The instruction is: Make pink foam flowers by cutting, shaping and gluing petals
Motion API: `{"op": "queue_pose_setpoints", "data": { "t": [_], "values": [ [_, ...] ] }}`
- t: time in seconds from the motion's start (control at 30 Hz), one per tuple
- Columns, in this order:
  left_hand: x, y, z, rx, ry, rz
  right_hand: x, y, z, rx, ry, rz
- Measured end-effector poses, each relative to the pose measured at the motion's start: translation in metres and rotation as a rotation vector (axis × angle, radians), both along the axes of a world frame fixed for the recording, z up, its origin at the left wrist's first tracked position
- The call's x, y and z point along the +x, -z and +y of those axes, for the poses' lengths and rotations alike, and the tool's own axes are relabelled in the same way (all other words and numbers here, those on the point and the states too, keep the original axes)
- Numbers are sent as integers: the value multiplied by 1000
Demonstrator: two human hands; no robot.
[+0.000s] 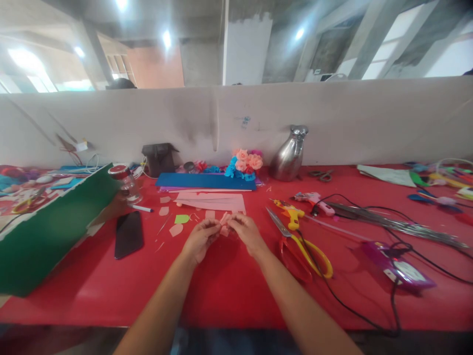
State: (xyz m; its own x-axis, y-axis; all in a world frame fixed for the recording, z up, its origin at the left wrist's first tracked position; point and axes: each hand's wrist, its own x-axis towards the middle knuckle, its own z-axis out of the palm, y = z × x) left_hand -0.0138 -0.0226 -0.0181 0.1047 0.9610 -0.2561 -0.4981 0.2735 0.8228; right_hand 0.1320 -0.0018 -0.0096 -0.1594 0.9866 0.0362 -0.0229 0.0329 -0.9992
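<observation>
Between my two hands is a small pink paper flower piece [224, 228], pinched from both sides above the red table. The fingertips of my left hand [202, 237] are closed on its left edge. My right hand [247, 233] grips it from the right, thumb and finger together. Its exact shape is partly covered by my fingers. Left of my hands lie pink petal cut-outs [176, 230] and a lime green petal piece [182, 219]. Pink sheets [210, 201] lie just beyond.
Big scissors [290, 241], a yellow glue gun [293, 215], a pink glue gun [314, 200] and a purple power box [397, 268] with cables lie right. A phone [128, 234], glass jar [125, 185] and green board [59, 231] stand left. Behind are paper flowers [246, 163] and a steel jug [289, 157].
</observation>
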Motion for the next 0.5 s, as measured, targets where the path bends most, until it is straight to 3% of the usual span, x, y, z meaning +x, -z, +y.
{"op": "queue_pose_setpoints", "data": {
  "t": [0.2,0.5],
  "values": [
    [-1,6,3,21,-5,7,-1,1,0,2,8,-6],
    [5,-6,-5,59,0,103,0,2,2,-4,-26,63]
  ]
}}
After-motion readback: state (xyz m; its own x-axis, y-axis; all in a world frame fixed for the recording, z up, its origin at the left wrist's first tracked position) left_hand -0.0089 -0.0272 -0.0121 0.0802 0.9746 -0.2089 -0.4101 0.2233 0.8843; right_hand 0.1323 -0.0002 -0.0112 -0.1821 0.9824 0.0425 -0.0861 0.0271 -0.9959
